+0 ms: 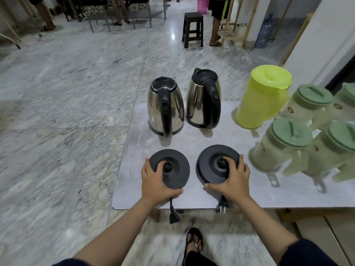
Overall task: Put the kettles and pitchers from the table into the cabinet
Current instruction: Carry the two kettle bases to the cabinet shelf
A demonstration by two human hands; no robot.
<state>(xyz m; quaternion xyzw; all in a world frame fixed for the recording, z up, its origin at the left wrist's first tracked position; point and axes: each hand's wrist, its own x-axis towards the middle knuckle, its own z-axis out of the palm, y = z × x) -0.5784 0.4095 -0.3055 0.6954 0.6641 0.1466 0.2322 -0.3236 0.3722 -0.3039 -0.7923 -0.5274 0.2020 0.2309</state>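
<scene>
Two steel kettles with black handles stand side by side on the table [192, 139]: the left kettle [164, 107] and the right kettle [203, 98]. In front of them lie two round black kettle bases. My left hand [154, 180] grips the left base [172, 170]; my right hand [233, 178] grips the right base [215, 164]. Their plugs hang over the table's near edge. To the right stand a yellow-green pitcher [261, 97] and several pale green pitchers [284, 144].
The table's left edge borders open marble floor [67, 112]. A dark stool [193, 28], chairs and people's legs stand far back. A wooden frame [244, 22] and a blue water bottle [266, 31] are at the back right. My sandalled foot [194, 240] is below the table edge.
</scene>
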